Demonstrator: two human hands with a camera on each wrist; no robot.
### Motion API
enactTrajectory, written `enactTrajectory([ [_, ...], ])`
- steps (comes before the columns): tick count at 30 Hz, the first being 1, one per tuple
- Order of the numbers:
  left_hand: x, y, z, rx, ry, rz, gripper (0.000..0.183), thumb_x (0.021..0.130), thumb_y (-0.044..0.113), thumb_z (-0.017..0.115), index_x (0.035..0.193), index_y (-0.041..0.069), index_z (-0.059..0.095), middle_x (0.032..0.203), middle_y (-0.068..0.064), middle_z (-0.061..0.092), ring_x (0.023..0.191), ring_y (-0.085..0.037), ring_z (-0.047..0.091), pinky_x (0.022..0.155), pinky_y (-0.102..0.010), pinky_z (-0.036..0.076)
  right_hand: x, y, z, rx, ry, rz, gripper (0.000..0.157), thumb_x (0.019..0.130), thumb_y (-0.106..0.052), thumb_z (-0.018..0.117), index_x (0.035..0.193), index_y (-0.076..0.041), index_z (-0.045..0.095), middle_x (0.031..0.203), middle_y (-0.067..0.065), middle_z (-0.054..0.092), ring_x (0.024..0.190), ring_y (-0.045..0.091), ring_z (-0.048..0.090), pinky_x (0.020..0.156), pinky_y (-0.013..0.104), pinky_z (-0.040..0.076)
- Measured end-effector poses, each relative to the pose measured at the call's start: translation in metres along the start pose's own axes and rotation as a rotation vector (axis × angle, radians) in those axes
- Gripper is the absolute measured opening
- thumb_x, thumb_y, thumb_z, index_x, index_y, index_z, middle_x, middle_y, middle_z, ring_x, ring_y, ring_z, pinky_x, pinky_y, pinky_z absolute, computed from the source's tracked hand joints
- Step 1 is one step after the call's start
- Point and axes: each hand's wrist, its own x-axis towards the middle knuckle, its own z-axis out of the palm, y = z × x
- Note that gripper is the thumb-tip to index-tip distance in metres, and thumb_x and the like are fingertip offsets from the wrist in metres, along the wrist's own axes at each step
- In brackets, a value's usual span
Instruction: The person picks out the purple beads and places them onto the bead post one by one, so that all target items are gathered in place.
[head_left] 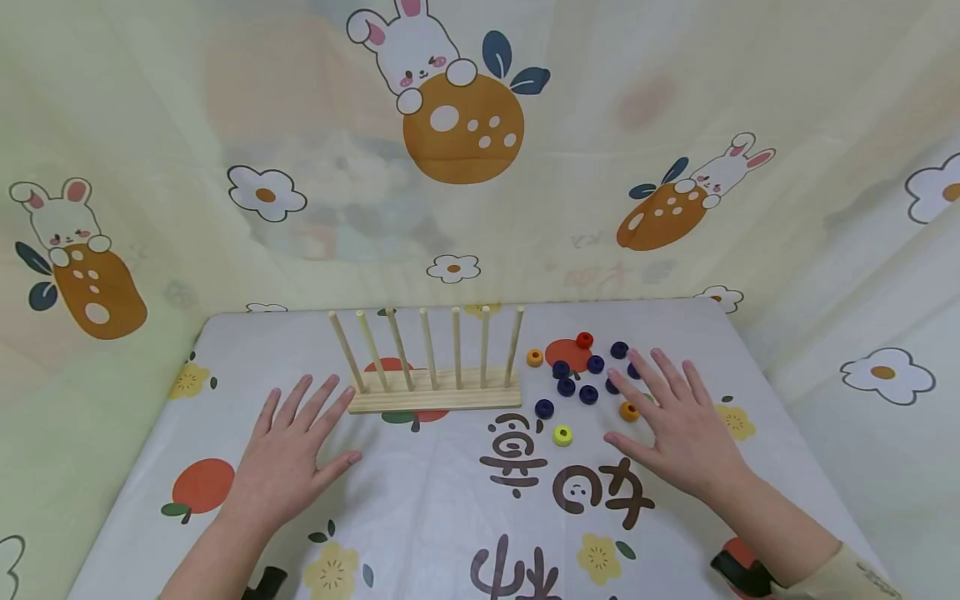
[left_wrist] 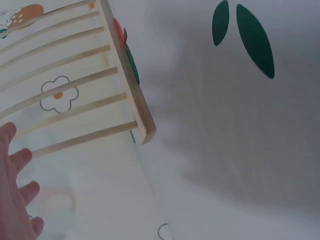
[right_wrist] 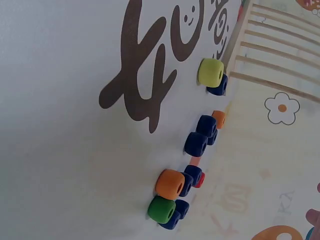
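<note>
My left hand (head_left: 288, 458) is spread with straight fingers to the left of a wooden rack (head_left: 435, 402), holding nothing. The rack has a flat base and several upright pegs (head_left: 456, 350), all bare. In the left wrist view, its base end (left_wrist: 145, 127) lies beyond my fingertips (left_wrist: 21, 159). On the right, my right hand (head_left: 678, 429) hovers with fingers spread beside loose beads, partly covering some. These include several dark blue beads (head_left: 588, 395), a yellow bead (head_left: 562, 435), a red bead (head_left: 584, 340) and orange beads (head_left: 535, 357). A green bead (right_wrist: 161, 209) shows only in the right wrist view.
A white cloth with printed fruit, flowers and brown lettering covers the table (head_left: 435, 517). Behind it hangs a pale curtain (head_left: 337, 250) with rabbit prints, its lower part meeting the table's back edge. Dark straps (head_left: 742, 573) are near both wrists.
</note>
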Motion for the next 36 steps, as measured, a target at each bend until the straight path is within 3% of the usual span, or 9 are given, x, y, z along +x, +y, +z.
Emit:
enactTrajectory([
  [6, 0.001, 0.002, 0.002, -0.02, -0.036, -0.041, 0.084, 0.088, 0.065, 0.059, 0.156, 0.022, 0.032, 0.159, -0.007, 0.032, 0.146, -0.036, 0.02, 0.115, -0.057, 0.012, 0.0, 0.0, 0.003, 0.037, -0.007, 0.014, 0.087, 0.083, -0.06, 0.068, 0.154, -0.022, 0.037, 0.161, 0.012, 0.024, 0.15, 0.033, 0.009, 0.117, 0.051, -0.004],
  [13, 0.003, 0.004, 0.006, -0.124, -0.042, -0.126, 0.078, 0.091, 0.052, 0.065, 0.154, 0.017, 0.036, 0.151, -0.011, 0.042, 0.137, -0.038, 0.035, 0.109, -0.059, 0.026, 0.0, 0.003, 0.013, 0.077, -0.002, 0.047, 0.079, 0.083, -0.055, 0.071, 0.15, -0.022, 0.045, 0.155, 0.014, 0.035, 0.14, 0.039, 0.03, 0.108, 0.061, 0.026],
  [17, 0.004, 0.003, 0.01, -0.215, -0.049, -0.197, 0.074, 0.092, 0.046, 0.067, 0.153, 0.015, 0.038, 0.147, -0.014, 0.046, 0.133, -0.04, 0.039, 0.104, -0.061, 0.032, 0.0, 0.004, 0.018, 0.099, 0.008, 0.064, 0.072, 0.084, -0.049, 0.074, 0.146, -0.02, 0.051, 0.15, 0.015, 0.042, 0.133, 0.04, 0.04, 0.102, 0.062, 0.034],
  [25, 0.007, -0.007, 0.022, -0.35, -0.058, -0.295, 0.068, 0.095, 0.038, 0.066, 0.152, 0.014, 0.038, 0.143, -0.021, 0.047, 0.131, -0.043, 0.042, 0.103, -0.062, 0.034, 0.0, 0.016, 0.034, 0.15, -0.054, 0.162, 0.065, 0.087, -0.043, 0.074, 0.142, -0.016, 0.054, 0.146, 0.016, 0.047, 0.129, 0.042, 0.044, 0.099, 0.063, 0.038],
  [36, 0.013, -0.017, 0.036, -0.458, -0.145, -0.399, 0.066, 0.096, 0.038, 0.063, 0.153, 0.014, 0.038, 0.145, -0.022, 0.046, 0.132, -0.045, 0.04, 0.101, -0.062, 0.037, 0.004, 0.037, 0.047, 0.218, -0.124, 0.273, 0.058, 0.094, -0.044, 0.065, 0.142, -0.012, 0.055, 0.141, 0.022, 0.049, 0.128, 0.046, 0.043, 0.099, 0.063, 0.038],
])
